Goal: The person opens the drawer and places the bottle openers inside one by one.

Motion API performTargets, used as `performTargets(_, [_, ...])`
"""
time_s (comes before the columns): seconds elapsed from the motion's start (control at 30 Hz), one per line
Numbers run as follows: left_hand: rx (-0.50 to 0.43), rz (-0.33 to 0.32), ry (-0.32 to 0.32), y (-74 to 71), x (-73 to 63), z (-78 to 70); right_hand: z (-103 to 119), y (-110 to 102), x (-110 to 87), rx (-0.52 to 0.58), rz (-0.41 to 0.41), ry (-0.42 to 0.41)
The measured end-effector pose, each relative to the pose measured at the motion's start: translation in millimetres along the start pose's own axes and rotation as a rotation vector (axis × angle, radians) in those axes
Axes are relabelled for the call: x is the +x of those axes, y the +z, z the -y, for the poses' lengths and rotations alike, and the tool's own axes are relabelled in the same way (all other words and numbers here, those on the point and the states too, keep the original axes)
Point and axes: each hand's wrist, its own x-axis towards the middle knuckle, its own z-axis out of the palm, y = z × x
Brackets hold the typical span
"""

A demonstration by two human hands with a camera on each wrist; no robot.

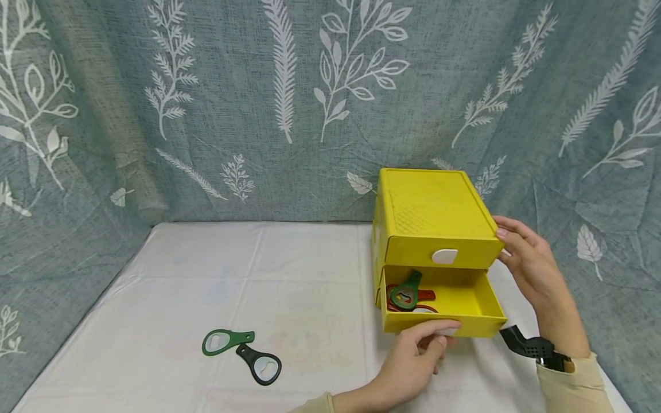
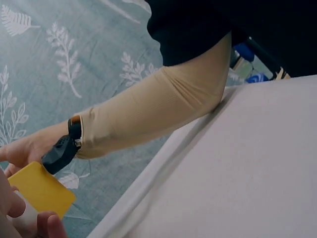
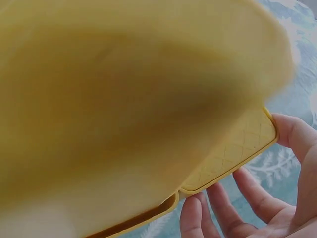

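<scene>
Cabinet [image 1: 439,212] in yellow stands right of centre in the frame, its lower drawer [image 1: 477,326] out. The right hand [image 1: 532,269] rests spread fingers on the cabinet's side; the left hand [image 1: 411,362] pinches the drawer front. Pulled too far, the drawer could tip, spilling its bottle openers [image 1: 405,295], I suspect, should fingers slip off that small white tab [image 1: 447,331].

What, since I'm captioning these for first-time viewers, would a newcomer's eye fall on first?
Probably the yellow box at right, its lower drawer pulled out with bottle openers inside. Next, the left hand pinching that drawer's handle and the right hand touching the box's right side. Then a green opener and a black opener lying on the white tablecloth, left of the box.
</scene>
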Motion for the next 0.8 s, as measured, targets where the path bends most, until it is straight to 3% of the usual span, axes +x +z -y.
performTargets(0.23, [0.039,-0.017,0.024,-0.2,1.5,0.1,1,0,0.1,-0.021,-0.009,0.005])
performTargets(0.63, [0.118,0.026,-0.086,-3.2,-5.8,-14.2,0,1,0.7,-0.055,-0.043,0.022])
performTargets(0.8, [0.1,-0.006,-0.044,-3.9,-6.6,-11.0,0,2,0.1,-0.04,-0.025,0.012])
